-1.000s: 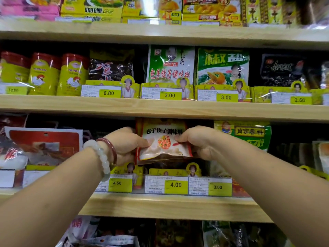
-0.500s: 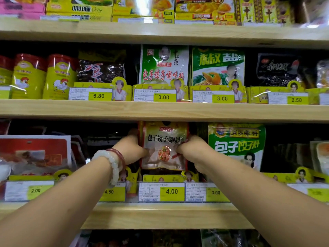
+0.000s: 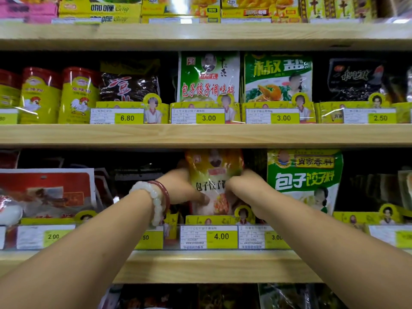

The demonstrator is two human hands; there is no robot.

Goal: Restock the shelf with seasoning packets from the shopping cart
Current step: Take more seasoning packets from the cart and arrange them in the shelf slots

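Note:
An orange and white seasoning packet (image 3: 213, 175) stands upright in the slot of the lower wooden shelf (image 3: 200, 266), behind the 4.00 price tag (image 3: 220, 237). My left hand (image 3: 180, 186), with bead bracelets on the wrist, grips the packet's left edge. My right hand (image 3: 243, 188) grips its right edge. Both hands cover the packet's lower sides, and its top reaches up to the underside of the middle shelf (image 3: 200, 134). The shopping cart is out of view.
A green dumpling-seasoning packet (image 3: 305, 175) stands just right of my right hand. Red and white packets (image 3: 46, 192) fill the slot on the left. The middle shelf holds yellow chicken-powder cans (image 3: 60, 94) and green packets (image 3: 209, 76); yellow boxes (image 3: 100, 8) line the top shelf.
Both hands have pushed the packet up and deeper into the slot, so it now stands upright behind the price strip. The view has tilted and moved closer to the shelf.

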